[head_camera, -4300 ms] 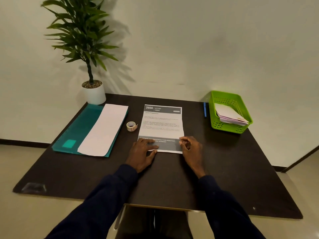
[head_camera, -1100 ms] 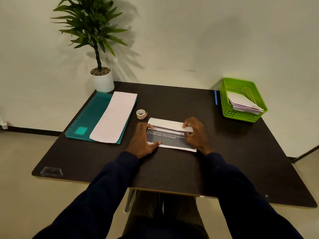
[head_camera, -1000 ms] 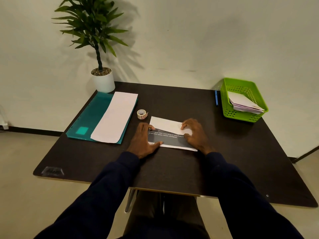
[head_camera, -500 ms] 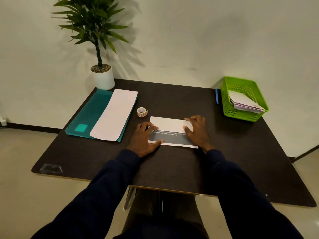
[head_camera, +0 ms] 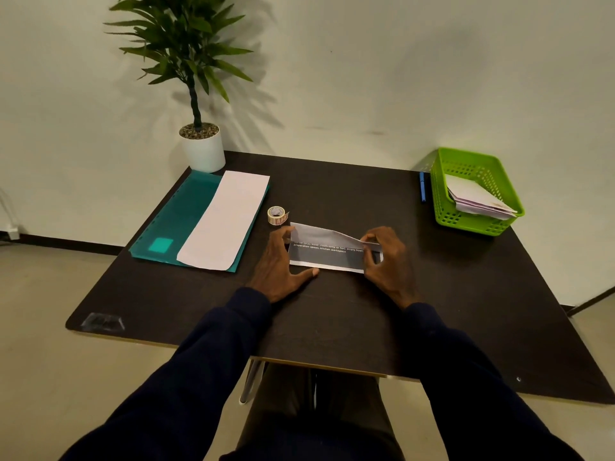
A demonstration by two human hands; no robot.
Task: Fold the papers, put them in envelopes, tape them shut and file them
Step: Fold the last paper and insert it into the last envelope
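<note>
A folded printed paper [head_camera: 327, 252] lies mid-table, its grey printed band facing up and its white upper flap lifted off the table. My left hand [head_camera: 279, 264] holds the paper's left end, thumb flat on the table. My right hand [head_camera: 386, 257] pinches the raised flap at the right end. A long white envelope [head_camera: 224, 219] rests on a teal folder [head_camera: 181, 216] to the left. A small tape roll [head_camera: 276, 215] stands just beyond my left hand.
A green basket [head_camera: 476, 191] holding several envelopes sits at the back right corner, with a blue pen [head_camera: 422, 186] beside it. A potted plant [head_camera: 199, 144] stands at the back left. The dark table [head_camera: 332, 314] ends just before my lap.
The flat sheet has been folded into a narrow strip. Since half a second ago my hands have gone from pressing it flat to lifting its upper flap.
</note>
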